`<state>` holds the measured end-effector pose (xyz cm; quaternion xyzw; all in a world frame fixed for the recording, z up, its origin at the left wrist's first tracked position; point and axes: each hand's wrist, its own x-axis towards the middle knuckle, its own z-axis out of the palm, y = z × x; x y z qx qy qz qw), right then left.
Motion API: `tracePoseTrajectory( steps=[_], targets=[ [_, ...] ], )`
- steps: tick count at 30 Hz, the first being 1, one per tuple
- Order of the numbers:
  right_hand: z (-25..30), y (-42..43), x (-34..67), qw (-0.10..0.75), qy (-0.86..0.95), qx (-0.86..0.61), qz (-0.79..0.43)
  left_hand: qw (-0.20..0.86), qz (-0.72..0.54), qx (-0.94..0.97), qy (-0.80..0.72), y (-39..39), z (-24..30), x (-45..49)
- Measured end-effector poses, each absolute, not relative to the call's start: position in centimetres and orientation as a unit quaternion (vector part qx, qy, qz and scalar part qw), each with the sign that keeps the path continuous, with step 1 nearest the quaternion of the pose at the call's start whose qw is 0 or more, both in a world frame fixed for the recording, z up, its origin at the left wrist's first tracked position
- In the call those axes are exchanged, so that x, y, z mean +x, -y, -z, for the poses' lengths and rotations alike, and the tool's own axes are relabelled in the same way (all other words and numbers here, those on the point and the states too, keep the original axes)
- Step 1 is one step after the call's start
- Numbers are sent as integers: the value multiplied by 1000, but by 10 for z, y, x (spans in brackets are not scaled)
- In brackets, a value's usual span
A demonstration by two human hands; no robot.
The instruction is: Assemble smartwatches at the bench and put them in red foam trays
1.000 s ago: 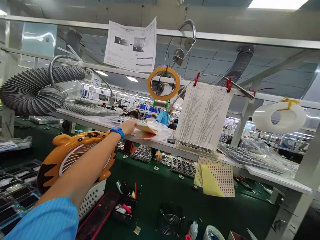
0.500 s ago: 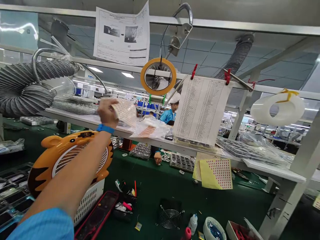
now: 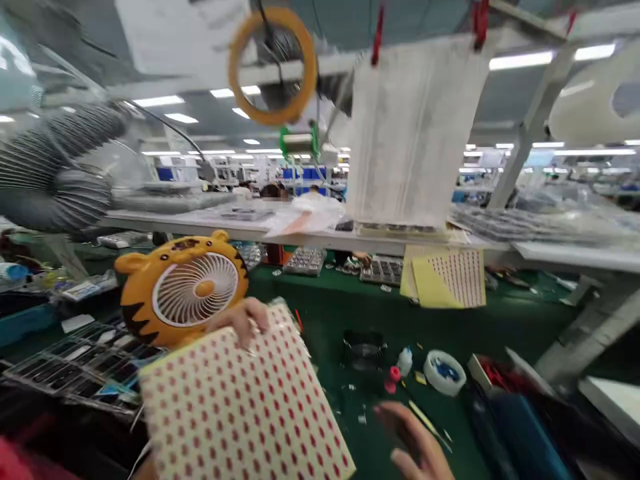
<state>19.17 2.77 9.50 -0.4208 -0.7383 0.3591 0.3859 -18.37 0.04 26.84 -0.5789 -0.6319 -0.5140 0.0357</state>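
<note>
My left hand (image 3: 243,319) grips the top edge of a cream sticker sheet (image 3: 240,407) printed with rows of small red marks. The sheet hangs tilted in front of the fan and covers part of the bench, and it hides my left forearm. At the lower right, my right hand (image 3: 417,440) is over the green mat with thumb and fingers apart and holds nothing. Thin tweezers or a similar slim tool (image 3: 425,420) lie just beyond it. A yellow sheet with red marks (image 3: 450,279) hangs from the shelf edge.
A tiger-shaped fan (image 3: 190,287) stands at left, beside racks of dark parts (image 3: 75,363). A small bottle (image 3: 405,361), a white round tub (image 3: 445,373) and a box of red items (image 3: 500,373) sit on the right. A shelf (image 3: 240,223) crosses ahead, with a tape roll (image 3: 273,67) above.
My left hand has come down from the shelf toward me with the sticker sheet. My right hand has entered at the lower right. The camera view has tilted and shifted.
</note>
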Motion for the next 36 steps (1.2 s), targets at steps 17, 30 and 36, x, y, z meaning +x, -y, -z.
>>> tracePoseTrajectory(
  steps=[17, 30, 36],
  targets=[
    [-50, 11, 206, 506, 360, -373, -689, -667, 513, -342, 418, -17, -99, -15],
    [-45, 3, 234, 540, 446, -453, -552, -595, 572, -286, 487, -3, -81, 8],
    [-55, 15, 240, 570, 597, -374, -423, -601, 589, -307, 446, -6, -73, -5]
  ],
)
